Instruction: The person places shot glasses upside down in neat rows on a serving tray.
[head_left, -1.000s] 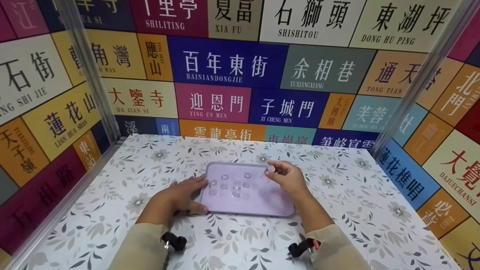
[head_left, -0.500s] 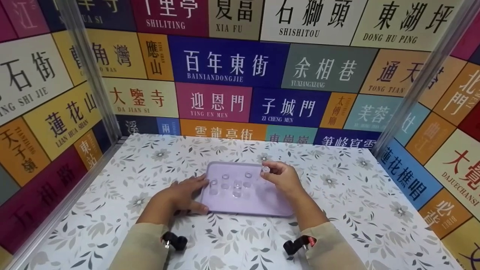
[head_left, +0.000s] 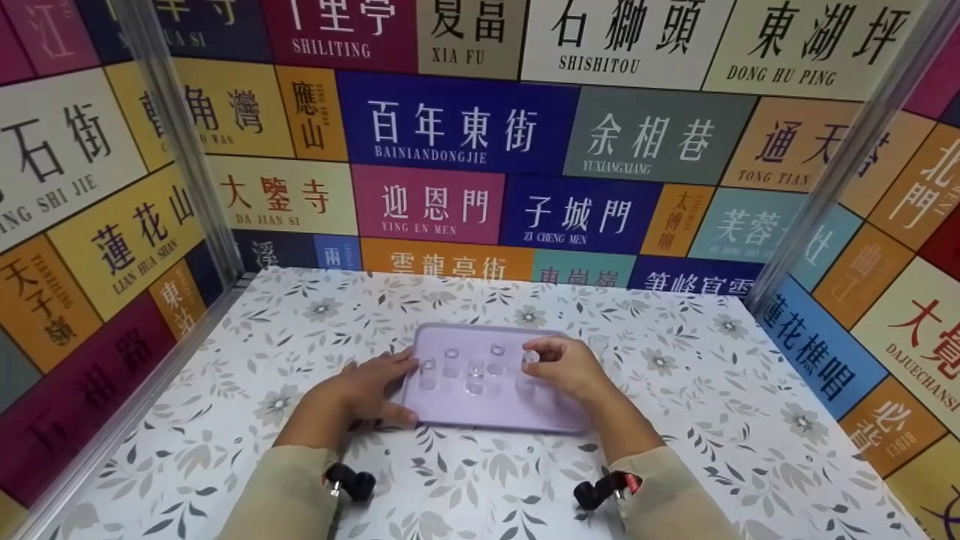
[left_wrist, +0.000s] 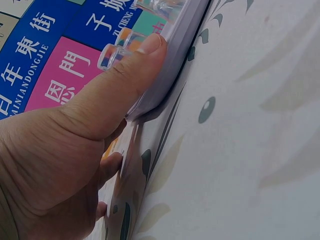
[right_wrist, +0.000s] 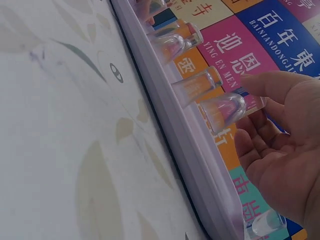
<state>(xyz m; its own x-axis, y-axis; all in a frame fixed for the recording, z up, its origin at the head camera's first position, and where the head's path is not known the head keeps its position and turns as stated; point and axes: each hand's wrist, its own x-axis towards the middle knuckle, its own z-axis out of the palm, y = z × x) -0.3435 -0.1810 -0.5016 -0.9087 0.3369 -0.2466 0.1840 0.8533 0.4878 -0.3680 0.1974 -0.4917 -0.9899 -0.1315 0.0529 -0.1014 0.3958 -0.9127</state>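
My right hand (head_left: 574, 367) pinches a small clear shot glass (right_wrist: 225, 111) by its upper end, between thumb and fingers. The glass stands on or close over the right part of a lilac tray (head_left: 495, 416), its thick base seemingly upward. Several similar glasses stand upright on the tray: one in the middle (head_left: 475, 377), one at the back (head_left: 496, 360), others toward the left. My left hand (head_left: 371, 390) touches the tray's left side with spread fingers. In the left wrist view its thumb (left_wrist: 122, 82) lies along the tray's rim, while some fingers are partly hidden.
Another clear glass (right_wrist: 267, 223) is past the tray's right end, beyond my right hand. The tray lies on a table (head_left: 480, 480) with a leaf-and-flower pattern. Colourful sign-printed panels (head_left: 457, 124) wall in the back and both sides.
My right hand has carried the glass slightly left, then down toward the tray, level with the row of other glasses. The left hand and the tray have stayed put.
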